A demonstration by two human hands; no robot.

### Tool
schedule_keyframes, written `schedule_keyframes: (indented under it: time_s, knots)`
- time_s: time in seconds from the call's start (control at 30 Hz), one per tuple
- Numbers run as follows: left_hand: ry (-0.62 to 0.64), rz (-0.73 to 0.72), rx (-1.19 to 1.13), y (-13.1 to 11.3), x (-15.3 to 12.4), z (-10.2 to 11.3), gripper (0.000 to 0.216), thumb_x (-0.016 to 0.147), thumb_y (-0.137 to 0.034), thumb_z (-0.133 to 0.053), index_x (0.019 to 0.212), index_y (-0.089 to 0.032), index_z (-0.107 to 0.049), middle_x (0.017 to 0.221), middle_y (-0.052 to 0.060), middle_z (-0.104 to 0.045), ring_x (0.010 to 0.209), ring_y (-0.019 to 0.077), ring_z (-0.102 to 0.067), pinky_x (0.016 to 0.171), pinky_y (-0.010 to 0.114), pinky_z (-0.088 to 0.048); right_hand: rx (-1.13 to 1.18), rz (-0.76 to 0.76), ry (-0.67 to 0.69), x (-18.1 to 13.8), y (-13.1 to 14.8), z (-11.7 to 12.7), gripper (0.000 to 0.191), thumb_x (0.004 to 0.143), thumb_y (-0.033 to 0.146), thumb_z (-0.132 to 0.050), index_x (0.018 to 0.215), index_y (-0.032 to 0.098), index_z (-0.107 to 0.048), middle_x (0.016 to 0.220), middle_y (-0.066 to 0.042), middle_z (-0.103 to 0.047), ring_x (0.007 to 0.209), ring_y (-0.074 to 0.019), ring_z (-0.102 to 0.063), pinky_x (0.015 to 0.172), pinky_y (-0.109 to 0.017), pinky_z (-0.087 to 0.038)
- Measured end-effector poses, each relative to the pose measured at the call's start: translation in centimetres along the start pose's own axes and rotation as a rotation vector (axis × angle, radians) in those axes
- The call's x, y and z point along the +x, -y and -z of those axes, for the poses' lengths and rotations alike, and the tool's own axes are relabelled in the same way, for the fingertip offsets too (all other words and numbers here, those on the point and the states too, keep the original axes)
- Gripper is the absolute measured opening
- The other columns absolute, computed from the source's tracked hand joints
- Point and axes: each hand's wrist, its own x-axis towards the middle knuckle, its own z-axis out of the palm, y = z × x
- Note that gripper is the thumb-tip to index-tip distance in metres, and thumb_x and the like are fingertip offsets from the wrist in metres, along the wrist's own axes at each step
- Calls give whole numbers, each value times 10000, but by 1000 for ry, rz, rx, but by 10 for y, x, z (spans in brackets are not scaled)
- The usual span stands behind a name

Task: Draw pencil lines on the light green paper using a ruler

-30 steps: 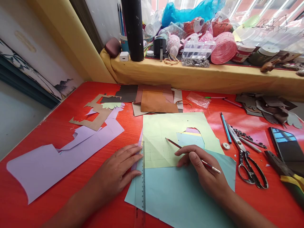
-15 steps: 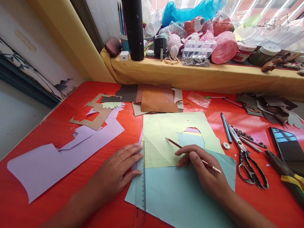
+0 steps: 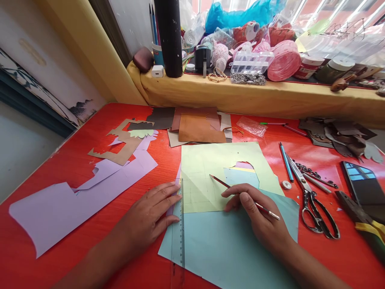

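My left hand (image 3: 150, 214) lies flat with fingers stretched out, its fingertips pressing on a clear ruler (image 3: 181, 233) that runs along the left edge of a pale green sheet (image 3: 210, 168). That sheet carries faint pencil grid lines and has a hole cut in it; it lies over a light blue sheet (image 3: 228, 249). My right hand (image 3: 258, 218) rests on the papers and grips a thin red pencil (image 3: 219, 182), whose tip points up-left over the green sheet.
The red table (image 3: 60, 156) holds lilac paper (image 3: 60, 204), tan cut-outs (image 3: 123, 144), brown sheets (image 3: 198, 126), scissors (image 3: 313, 200), a blue pencil (image 3: 285, 160), pliers (image 3: 361, 218), a phone (image 3: 363, 188) and dark scraps (image 3: 339, 136). A cluttered yellow ledge (image 3: 240, 96) runs behind.
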Motion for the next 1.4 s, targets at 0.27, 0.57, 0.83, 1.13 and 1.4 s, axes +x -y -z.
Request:
schedule_keyframes:
  time_s: [0.27, 0.57, 0.83, 1.13, 1.4]
  knots:
    - [10, 18, -2, 0, -1, -1, 406, 1158, -469, -562, 1471, -242, -688, 1591, 83, -662, 1478, 273, -622, 1197, 416, -568, 4, -4, -1, 0, 0, 0, 391, 1168, 536, -531, 1107, 260, -801, 831, -40, -820, 777, -220, -761, 747, -324, -580]
    - [23, 21, 5, 2, -2, -1, 423, 1159, -495, -549, 1481, -259, -689, 1591, 81, -664, 1473, 280, -631, 1195, 415, -570, -18, 7, -15, 0, 3, -1, 408, 1158, 543, -537, 1084, 247, -807, 848, -61, -821, 764, -240, -779, 725, -347, -602]
    - [37, 42, -26, 1, -2, -1, 419, 1147, -480, -580, 1489, -264, -691, 1593, 85, -661, 1478, 284, -626, 1210, 417, -561, -27, 3, -4, 1, 2, -1, 418, 1165, 550, -518, 1100, 248, -799, 828, -57, -818, 774, -248, -777, 731, -357, -588]
    - [39, 31, -23, 2, -1, 0, 406, 1142, -460, -600, 1473, -245, -694, 1589, 91, -663, 1477, 281, -625, 1205, 422, -563, -10, 4, -23, 0, 3, -2, 430, 1164, 556, -518, 1081, 247, -804, 816, -54, -819, 757, -240, -771, 726, -352, -588]
    - [45, 69, -68, 3, -2, -3, 381, 1096, -392, -680, 1458, -278, -712, 1588, 79, -666, 1482, 280, -624, 1209, 426, -558, 27, 17, -104, 0, 9, -3, 455, 1144, 579, -552, 992, 238, -813, 833, -64, -810, 696, -233, -775, 661, -348, -606]
